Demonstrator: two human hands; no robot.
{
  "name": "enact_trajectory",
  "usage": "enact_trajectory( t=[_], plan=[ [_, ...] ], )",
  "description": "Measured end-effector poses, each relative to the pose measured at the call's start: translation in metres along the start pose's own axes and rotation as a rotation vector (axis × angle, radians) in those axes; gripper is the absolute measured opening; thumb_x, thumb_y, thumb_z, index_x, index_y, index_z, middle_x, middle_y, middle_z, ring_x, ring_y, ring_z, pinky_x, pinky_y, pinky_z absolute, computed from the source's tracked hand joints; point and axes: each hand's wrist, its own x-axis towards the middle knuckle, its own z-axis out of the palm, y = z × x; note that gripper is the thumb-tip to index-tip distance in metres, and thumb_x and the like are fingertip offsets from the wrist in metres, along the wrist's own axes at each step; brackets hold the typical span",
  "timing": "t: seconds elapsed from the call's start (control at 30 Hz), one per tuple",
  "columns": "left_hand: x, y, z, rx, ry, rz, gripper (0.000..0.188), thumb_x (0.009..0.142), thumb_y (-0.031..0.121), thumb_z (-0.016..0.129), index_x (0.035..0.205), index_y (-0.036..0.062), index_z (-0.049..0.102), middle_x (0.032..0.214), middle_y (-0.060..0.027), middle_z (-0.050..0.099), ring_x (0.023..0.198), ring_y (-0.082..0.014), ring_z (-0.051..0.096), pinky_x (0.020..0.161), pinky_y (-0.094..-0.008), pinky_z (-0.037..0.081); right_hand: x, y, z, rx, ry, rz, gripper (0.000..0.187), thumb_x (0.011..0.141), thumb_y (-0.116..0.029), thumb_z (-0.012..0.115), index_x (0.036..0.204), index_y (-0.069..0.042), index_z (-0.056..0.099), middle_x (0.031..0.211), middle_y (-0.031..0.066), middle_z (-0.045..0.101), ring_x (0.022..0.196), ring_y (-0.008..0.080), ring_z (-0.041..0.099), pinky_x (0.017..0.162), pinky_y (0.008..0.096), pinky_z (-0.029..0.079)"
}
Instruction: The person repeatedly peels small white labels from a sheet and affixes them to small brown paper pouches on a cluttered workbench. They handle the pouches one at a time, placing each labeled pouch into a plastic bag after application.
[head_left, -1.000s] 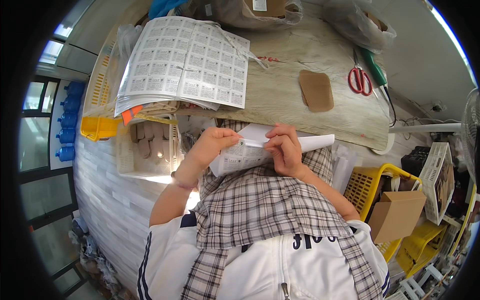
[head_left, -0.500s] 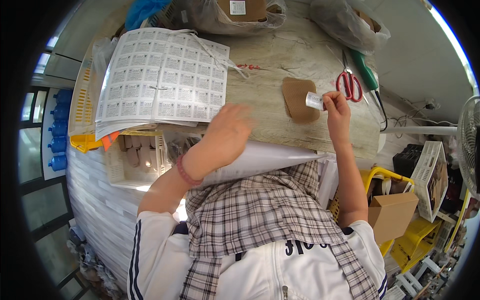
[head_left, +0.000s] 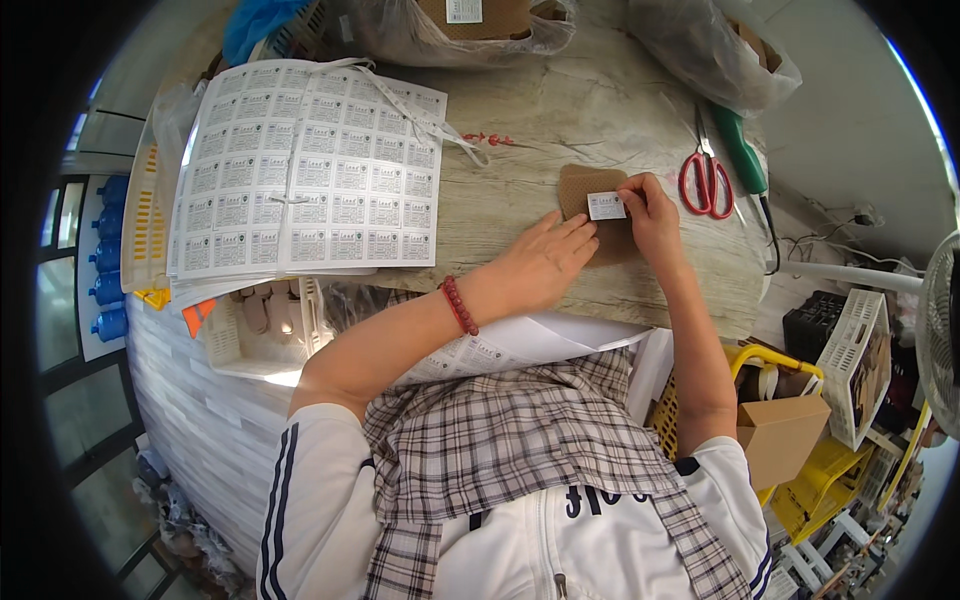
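Observation:
A small white printed sticker label [head_left: 606, 206] is over a brown textured insole-like pad [head_left: 583, 186] on the wooden table. My right hand [head_left: 652, 222] pinches the label's right end between thumb and fingers. My left hand [head_left: 545, 262] reaches in from the left with its fingers stretched flat at the pad's left edge, close under the label. Whether the label touches the pad all over I cannot tell. A stack of label sheets [head_left: 310, 165], tied with white ribbon, lies left of my hands.
Red-handled scissors [head_left: 706, 185] and a green corded tool [head_left: 738, 150] lie to the right. Plastic bags [head_left: 715, 60] with brown pieces are at the back. A white basket [head_left: 245, 345] stands below the left table edge; a fan [head_left: 942, 310] is far right.
My left hand has moved right from beside the label sheets to the brown pad. My right hand has brought the label left, over the pad.

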Motion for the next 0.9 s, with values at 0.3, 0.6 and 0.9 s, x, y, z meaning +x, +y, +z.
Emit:
enact_trajectory(
  t=[0.3, 0.6, 0.9],
  plan=[
    [-0.001, 0.001, -0.002, 0.003, 0.020, 0.007, 0.051, 0.085, 0.005, 0.062, 0.135, -0.0029, 0.052, 0.146, -0.0204, 0.048, 0.142, -0.0329, 0.039, 0.118, -0.0514, 0.029, 0.000, -0.007, 0.001, -0.093, -0.002, 0.002, 0.009, 0.093, -0.015, 0.065, 0.098, -0.008, 0.062, 0.083, 0.0097, 0.069, 0.077, 0.0245, 0.066, 0.070, 0.0342, 0.050],
    [0.000, 0.001, -0.004, -0.026, 0.020, 0.004, 0.050, 0.085, 0.005, 0.063, 0.134, -0.0029, 0.053, 0.143, -0.0212, 0.049, 0.140, -0.0341, 0.041, 0.117, -0.0515, 0.031, 0.005, -0.003, -0.002, -0.067, -0.043, 0.035, 0.010, 0.093, -0.017, 0.065, 0.096, -0.008, 0.062, 0.084, 0.0086, 0.069, 0.078, 0.0249, 0.066, 0.071, 0.0347, 0.049],
    [-0.001, 0.001, -0.006, -0.046, 0.030, 0.006, 0.048, 0.085, 0.003, 0.058, 0.132, -0.0036, 0.054, 0.142, -0.0215, 0.050, 0.140, -0.0345, 0.041, 0.117, -0.0514, 0.031, 0.003, -0.014, 0.000, -0.181, -0.035, 0.043, 0.009, 0.093, -0.018, 0.064, 0.095, -0.009, 0.062, 0.085, 0.0108, 0.070, 0.080, 0.0303, 0.067, 0.071, 0.0382, 0.050]
  ],
)
